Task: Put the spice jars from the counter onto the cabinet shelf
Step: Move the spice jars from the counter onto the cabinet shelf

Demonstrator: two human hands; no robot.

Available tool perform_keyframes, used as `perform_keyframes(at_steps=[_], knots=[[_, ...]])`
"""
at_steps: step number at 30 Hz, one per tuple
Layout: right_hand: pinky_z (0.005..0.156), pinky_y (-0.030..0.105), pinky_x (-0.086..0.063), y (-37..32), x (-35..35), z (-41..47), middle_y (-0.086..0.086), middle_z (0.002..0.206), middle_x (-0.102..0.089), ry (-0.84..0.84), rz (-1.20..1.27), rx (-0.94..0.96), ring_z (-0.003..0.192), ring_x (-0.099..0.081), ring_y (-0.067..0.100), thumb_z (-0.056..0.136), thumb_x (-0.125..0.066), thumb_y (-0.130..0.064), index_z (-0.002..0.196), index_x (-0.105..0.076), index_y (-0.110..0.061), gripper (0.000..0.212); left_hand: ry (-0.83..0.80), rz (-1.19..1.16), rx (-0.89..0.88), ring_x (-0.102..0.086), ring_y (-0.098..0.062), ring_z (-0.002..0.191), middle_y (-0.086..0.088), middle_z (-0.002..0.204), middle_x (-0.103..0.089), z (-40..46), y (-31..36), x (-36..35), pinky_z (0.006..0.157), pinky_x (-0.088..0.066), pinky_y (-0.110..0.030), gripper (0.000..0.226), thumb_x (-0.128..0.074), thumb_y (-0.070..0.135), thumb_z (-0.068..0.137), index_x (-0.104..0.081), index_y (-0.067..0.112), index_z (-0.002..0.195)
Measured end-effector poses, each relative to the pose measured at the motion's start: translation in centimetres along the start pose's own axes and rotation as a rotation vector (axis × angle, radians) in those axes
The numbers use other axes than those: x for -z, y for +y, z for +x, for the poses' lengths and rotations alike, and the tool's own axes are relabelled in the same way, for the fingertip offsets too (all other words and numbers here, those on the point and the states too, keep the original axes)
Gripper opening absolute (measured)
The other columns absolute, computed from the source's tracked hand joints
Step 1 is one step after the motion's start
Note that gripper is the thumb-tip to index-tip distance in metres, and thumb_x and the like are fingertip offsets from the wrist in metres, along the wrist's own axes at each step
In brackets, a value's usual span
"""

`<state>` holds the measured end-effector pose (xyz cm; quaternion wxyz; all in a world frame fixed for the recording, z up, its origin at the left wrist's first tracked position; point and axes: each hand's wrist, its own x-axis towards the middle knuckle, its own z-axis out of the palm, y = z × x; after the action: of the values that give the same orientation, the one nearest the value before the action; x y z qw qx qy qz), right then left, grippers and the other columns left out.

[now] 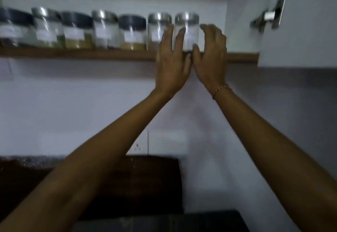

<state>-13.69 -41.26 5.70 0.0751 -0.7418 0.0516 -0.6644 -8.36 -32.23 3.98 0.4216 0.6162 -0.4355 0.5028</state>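
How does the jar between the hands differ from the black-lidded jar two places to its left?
Lid: the end jar has a shiny silver lid; the black-lidded jar has a dark, matte one.
Contents: the end jar looks clear, with nothing visible inside; the black-lidded jar holds tan powder at its bottom.
Build: the end jar looks narrower.
Hands: the left hand and right hand flank the end jar, fingers straight; the black-lidded jar stands alone.
Shared: both upright on the shelf, with clear walls.

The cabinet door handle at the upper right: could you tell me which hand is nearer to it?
Right. The right hand is raised just left of and below the handle; the left hand is farther left.
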Motion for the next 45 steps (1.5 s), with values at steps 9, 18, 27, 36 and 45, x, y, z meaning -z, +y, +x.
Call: perform_keyframes(at_steps=[9, 18, 27, 36, 45], knots=[[0.110, 0.043, -0.034, 5.3, 1.8, -33.8, 0.010, 0.151, -0.030, -0.504, -0.062, -0.466, 0.138, -0.031, 0.025, 0.093, -0.050, -0.028, 0.140, -0.036, -0.015, 0.050, -0.715, 0.003, 0.372, -0.009, -0.028, 0.146, -0.017, 0.157, -0.011, -33.2, 1.7, -2.4, 0.117, -0.016, -0.048, 0.066, -0.045, 0.034, 0.094, -0.016, 0.008, 0.148], [0.106, 0.036, -0.032, 7.6, 9.1, -49.3, 0.012, 0.149, -0.032, -0.946, 0.104, -1.203, 0.135, -0.035, 0.026, 0.093, -0.048, -0.038, 0.145, -0.024, -0.015, 0.062, -1.056, -0.448, 1.297, -0.038, -0.024, 0.132, -0.015, 0.150, -0.032, -48.7, 5.9, -2.2, 0.108, -0.034, -0.039, 0.060, -0.050, 0.035, 0.093, -0.026, 0.013, 0.144], [0.085, 0.040, -0.046, 6.0, 10.0, -48.5, 0.009, 0.144, -0.030, -0.860, 0.543, -1.854, 0.117, -0.041, 0.025, 0.092, -0.043, -0.047, 0.139, -0.033, -0.025, 0.053, -1.202, -0.514, 1.266, -0.037, -0.027, 0.134, -0.012, 0.147, -0.035, -50.9, 7.2, -0.8, 0.107, -0.034, -0.037, 0.113, -0.079, 0.023, 0.069, 0.001, 0.014, 0.148], [0.081, 0.040, -0.054, 1.1, 8.3, -49.8, 0.012, 0.139, -0.042, -0.888, 0.476, -1.603, 0.115, -0.049, 0.026, 0.089, -0.058, -0.024, 0.135, -0.043, -0.020, 0.049, -0.803, -0.720, 1.594, -0.049, -0.031, 0.122, -0.018, 0.143, -0.042, -49.2, 4.4, 1.2, 0.102, -0.042, -0.042, 0.054, -0.048, 0.019, 0.094, -0.030, 0.016, 0.144], [0.053, 0.029, -0.052, -0.4, 4.9, -46.1, 0.018, 0.133, -0.041, -0.823, 0.388, -1.850, 0.099, -0.056, 0.031, 0.093, -0.045, -0.017, 0.135, -0.039, -0.017, 0.043, -1.259, -0.849, 1.355, -0.034, -0.034, 0.132, -0.015, 0.151, -0.020, -46.7, 0.1, 3.7, 0.112, -0.030, -0.050, 0.098, -0.069, 0.015, 0.076, -0.003, 0.022, 0.149]])
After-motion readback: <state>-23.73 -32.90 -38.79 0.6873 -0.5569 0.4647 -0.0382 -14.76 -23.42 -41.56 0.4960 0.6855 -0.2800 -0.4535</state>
